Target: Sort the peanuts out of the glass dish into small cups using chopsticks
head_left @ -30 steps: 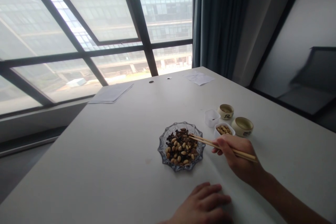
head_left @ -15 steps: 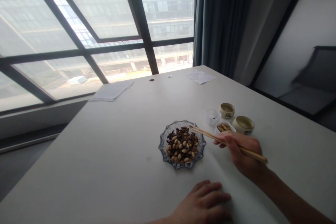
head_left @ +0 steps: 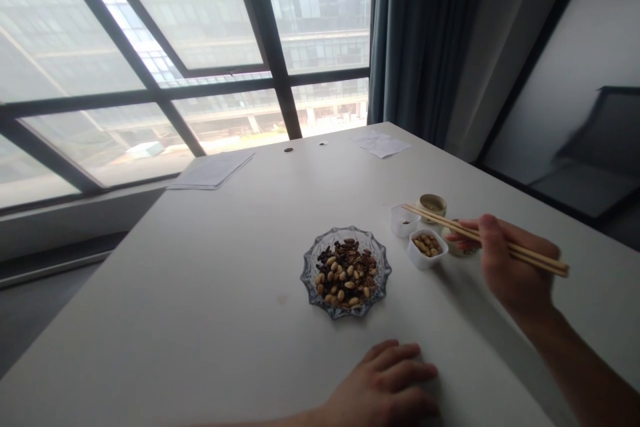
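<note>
My right hand (head_left: pixel 515 263) grips a pair of wooden chopsticks (head_left: pixel 530 255). Their tips are over a white plastic cup (head_left: pixel 400 228) that has a small dark bit inside. Beside it stands a second white plastic cup (head_left: pixel 420 260) with tan nuts or seeds in it. A glass bowl (head_left: pixel 309 260) with a scalloped rim holds pale-shelled nuts (head_left: pixel 341 283) and darker brown pieces (head_left: pixel 350 253). My left hand (head_left: pixel 387 387) lies palm down on the table in front of the bowl, fingers stretched out and holding nothing.
Behind the plastic cups stands a small ceramic cup (head_left: pixel 433 204); another ceramic cup (head_left: pixel 457 248) is partly hidden by my right hand. Sheets of paper (head_left: pixel 213 170) lie at the white table's (head_left: pixel 200 293) far left, and a crumpled sheet (head_left: pixel 383 144) near its back edge.
My right hand has moved right with the chopsticks, from the glass bowl's edge to the white plastic cup. That cup now shows a small brownish bit. My left hand stays nearly still.
</note>
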Available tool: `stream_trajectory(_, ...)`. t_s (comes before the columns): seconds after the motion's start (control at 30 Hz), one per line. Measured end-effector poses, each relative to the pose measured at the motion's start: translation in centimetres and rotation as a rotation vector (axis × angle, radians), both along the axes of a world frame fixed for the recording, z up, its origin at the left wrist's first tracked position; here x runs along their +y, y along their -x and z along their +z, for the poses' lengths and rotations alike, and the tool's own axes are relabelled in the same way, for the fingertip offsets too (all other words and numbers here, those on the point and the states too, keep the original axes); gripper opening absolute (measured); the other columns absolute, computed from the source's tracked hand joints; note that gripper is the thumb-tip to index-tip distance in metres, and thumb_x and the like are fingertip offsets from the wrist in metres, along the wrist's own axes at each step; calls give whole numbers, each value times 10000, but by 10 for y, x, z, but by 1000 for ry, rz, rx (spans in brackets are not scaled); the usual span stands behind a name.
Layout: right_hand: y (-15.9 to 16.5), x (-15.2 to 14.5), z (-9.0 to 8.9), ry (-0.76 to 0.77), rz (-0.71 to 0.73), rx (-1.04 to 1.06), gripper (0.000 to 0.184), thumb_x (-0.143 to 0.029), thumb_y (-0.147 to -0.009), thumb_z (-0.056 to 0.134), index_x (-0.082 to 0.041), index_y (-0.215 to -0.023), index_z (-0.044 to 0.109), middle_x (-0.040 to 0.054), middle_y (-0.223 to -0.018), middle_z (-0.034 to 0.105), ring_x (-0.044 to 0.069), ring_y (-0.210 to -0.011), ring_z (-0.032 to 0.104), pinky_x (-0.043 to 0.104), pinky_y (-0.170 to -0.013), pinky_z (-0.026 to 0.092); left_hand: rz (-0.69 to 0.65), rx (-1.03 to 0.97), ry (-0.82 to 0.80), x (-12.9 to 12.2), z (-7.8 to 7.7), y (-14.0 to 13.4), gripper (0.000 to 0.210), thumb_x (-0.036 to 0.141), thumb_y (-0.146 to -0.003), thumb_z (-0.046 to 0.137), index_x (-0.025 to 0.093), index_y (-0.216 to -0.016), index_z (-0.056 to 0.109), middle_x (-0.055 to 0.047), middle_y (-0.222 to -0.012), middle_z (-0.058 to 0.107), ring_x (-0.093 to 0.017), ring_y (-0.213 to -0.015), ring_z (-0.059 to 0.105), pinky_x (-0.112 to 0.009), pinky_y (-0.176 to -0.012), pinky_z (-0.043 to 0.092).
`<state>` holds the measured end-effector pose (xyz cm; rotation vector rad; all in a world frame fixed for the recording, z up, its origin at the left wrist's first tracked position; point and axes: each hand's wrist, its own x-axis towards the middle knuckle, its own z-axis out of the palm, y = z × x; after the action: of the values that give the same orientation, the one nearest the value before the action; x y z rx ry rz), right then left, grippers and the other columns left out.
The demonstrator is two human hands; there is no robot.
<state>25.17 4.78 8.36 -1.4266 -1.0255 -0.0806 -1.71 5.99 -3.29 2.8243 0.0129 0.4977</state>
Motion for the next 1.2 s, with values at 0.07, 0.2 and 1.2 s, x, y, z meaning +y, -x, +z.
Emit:
stream_trajectory(0.07, 1, -1, 0, -1, 5, -2, 354, -455, -1045, 615, -192, -920, 815, 63, -739, 807, 211, -604, 772, 326, -622, 655, 0, -7, 4, 0, 0, 0, 231, 432, -1105, 577, 286, -1244, 689, 36, -1482, 657, -173, -1488, 493, -324, -1274, 338)
stream_trajectory(0.2, 7, -3, -1, 1, 81, -27, 339, -425, -1063, 584, -219, -928, 817, 68, -754, 809, 224, -626, 772, 341, -623, 642, 6, -15, -4, 0, -1, 0, 230, 422, -1120, 550, 290, -1246, 689, 51, -1495, 648, -172, -1487, 495, -327, -1271, 344)
stream_trajectory(1.2, 40, -8, -21, 82, 638, -403, 190, -111, -1032, 572, -226, -991, 717, 45, -922, 793, 195, -834, 778, 295, -784, 602, 6, -26, -73, 0, -4, 1, 247, 424, -1120, 550, 294, -1272, 695, 59, -1518, 631, -184, -1484, 502, -334, -1272, 341)
